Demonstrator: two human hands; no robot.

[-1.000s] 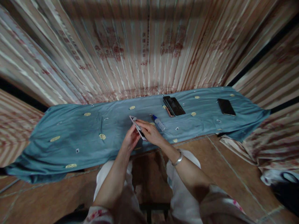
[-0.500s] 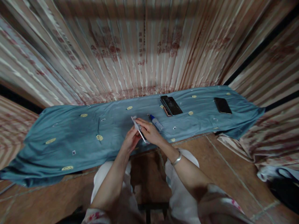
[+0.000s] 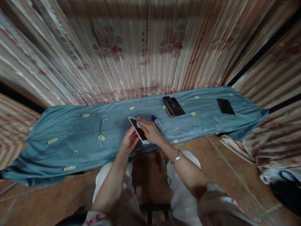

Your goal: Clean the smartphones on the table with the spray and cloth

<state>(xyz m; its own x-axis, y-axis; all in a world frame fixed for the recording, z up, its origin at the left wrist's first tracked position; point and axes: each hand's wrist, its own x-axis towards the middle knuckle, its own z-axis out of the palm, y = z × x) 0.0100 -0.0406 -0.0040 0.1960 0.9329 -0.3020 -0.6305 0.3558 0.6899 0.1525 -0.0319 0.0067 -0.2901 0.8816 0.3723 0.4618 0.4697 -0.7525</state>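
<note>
Here's one white-rimmed, dark-screened rectangular phone [image 3: 141, 135], tilted over blue patterned fabric [image 3: 117, 125], left hand [image 3: 130, 138] pinching its edge; right hand [image 3: 151, 131], fingers together, presses one crumpled grey wipe [image 3: 138, 123] on it; one blue-capped clear bottle [image 3: 160, 124] nearby, one black rectangular phone [image 3: 225, 107] far right, one black phone stack [image 3: 176, 106], layers uncountable

White-rimmed dark phone [image 3: 141, 134], grey cloth [image 3: 139, 123], blue-capped bottle [image 3: 159, 123], yellow-patterned teal surface [image 3: 117, 125], black phone [image 3: 225, 107] near the surface's right edge
</note>
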